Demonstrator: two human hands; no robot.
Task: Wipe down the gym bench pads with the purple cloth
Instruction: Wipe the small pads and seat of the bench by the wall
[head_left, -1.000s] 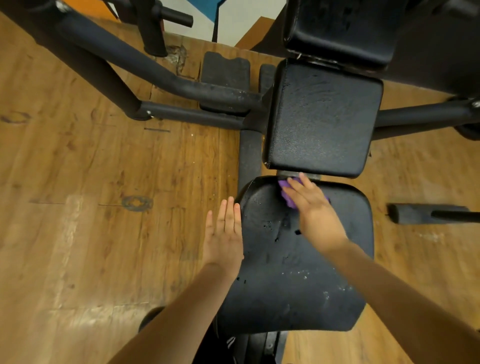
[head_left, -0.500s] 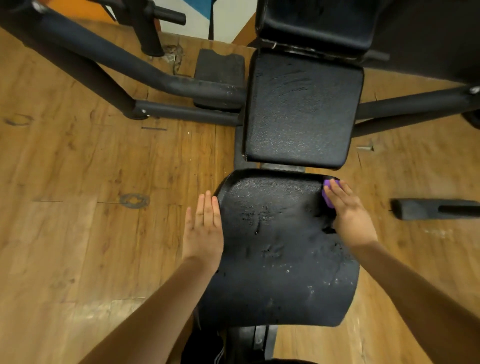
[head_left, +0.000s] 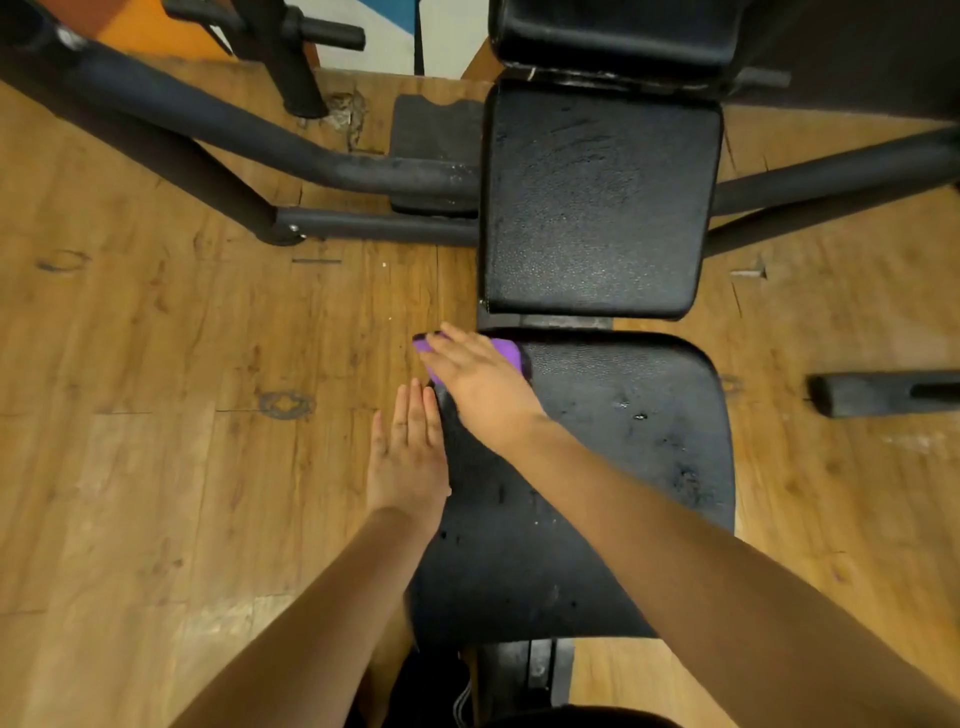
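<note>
1. The left hand (head_left: 408, 457) is nearest, lying flat with straight fingers together against the left edge of the seat pad (head_left: 597, 493). It grasps nothing and appears to steady the pad.

2. Just beyond the left fingertips and slightly to their right, the right hand (head_left: 480, 382) reaches across the body to the pad's far-left corner. Its fingers are stretched out flat, pressing down on the purple cloth (head_left: 506, 349) rather than curling round it.

3. The cloth is almost wholly under that right hand: purple shows past the fingertips on the left, where it overhangs the pad's edge above the wooden floor (head_left: 156, 415), and again at the thumb side on the right. It is bunched, so no clear long axis can be told.

4. The key relation: nearly all the bare seat pad lies to the right of the cloth hand and back toward the person, its long axis running near to far. I judge the next stroke should sweep rightward across the pad's far edge.

5. Beyond the right hand, across a narrow gap, sits the back pad (head_left: 597, 197), well clear of both hands; the right hand is closer to it.

6. Pale specks and scuffs on the seat pad suggest wiping is unfinished.
</note>
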